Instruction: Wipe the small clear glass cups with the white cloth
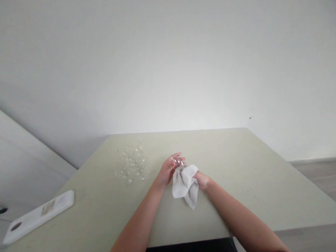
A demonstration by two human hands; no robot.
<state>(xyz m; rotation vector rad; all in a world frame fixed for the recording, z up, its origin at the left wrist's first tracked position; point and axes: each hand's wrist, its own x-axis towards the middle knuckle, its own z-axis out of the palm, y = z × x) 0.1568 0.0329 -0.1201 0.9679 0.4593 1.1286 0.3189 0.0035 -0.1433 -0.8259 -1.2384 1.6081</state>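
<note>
My left hand [167, 171] is curled around a small clear, shiny piece [179, 161] that looks like glass or plastic; its exact kind is too small to tell. A pale grey-white cloth [183, 184] hangs in loose folds from my right hand [202, 179], whose fingers are mostly hidden behind it. The cloth's upper edge meets the clear piece between both hands, above the middle of the table. To the left of my hands lies a cluster of several clear, glinting items [131, 162], whose outlines blend together.
The pale greenish table [226, 157] stands against a white wall [166, 67]. On its left edge lies a long white object with a dark round spot [39, 217]. A black shape [191, 248] shows at the near edge.
</note>
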